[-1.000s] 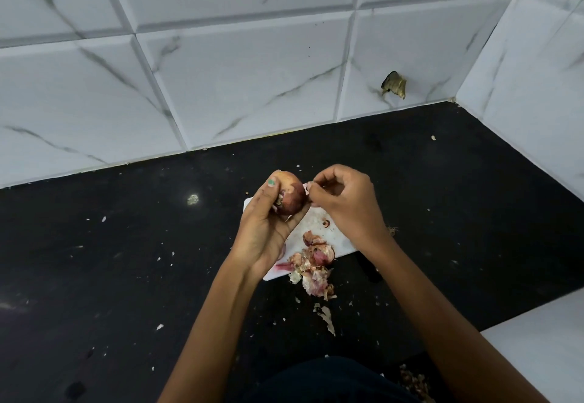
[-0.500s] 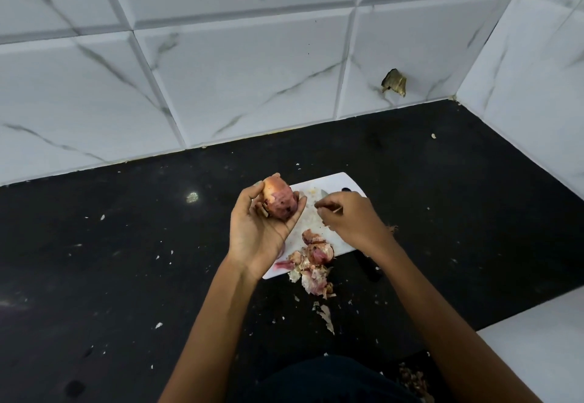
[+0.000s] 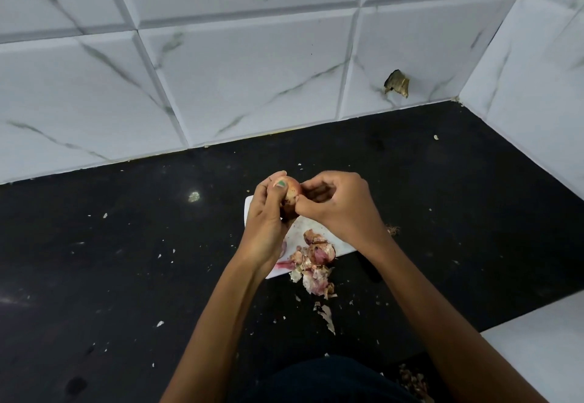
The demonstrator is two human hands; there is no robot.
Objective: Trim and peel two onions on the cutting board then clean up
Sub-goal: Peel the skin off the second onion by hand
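My left hand (image 3: 264, 222) grips a reddish onion (image 3: 291, 193) above the white cutting board (image 3: 300, 234). Its thumb lies across the top of the onion. My right hand (image 3: 339, 209) meets the onion from the right, fingers curled, pinching at its skin. Most of the onion is hidden between the two hands. A pile of pink and papery onion peels (image 3: 313, 260) lies on the near edge of the board and spills onto the black counter (image 3: 126, 260). No second onion shows.
Small peel scraps (image 3: 325, 315) dot the counter around the board. White marble-look tiled walls rise behind and to the right, with a chipped hole (image 3: 396, 83) in the back wall. A white surface (image 3: 543, 349) sits at the lower right.
My right hand dropped to the board half a second ago, then came back up to the onion. My left hand turned the onion and closed its thumb over it.
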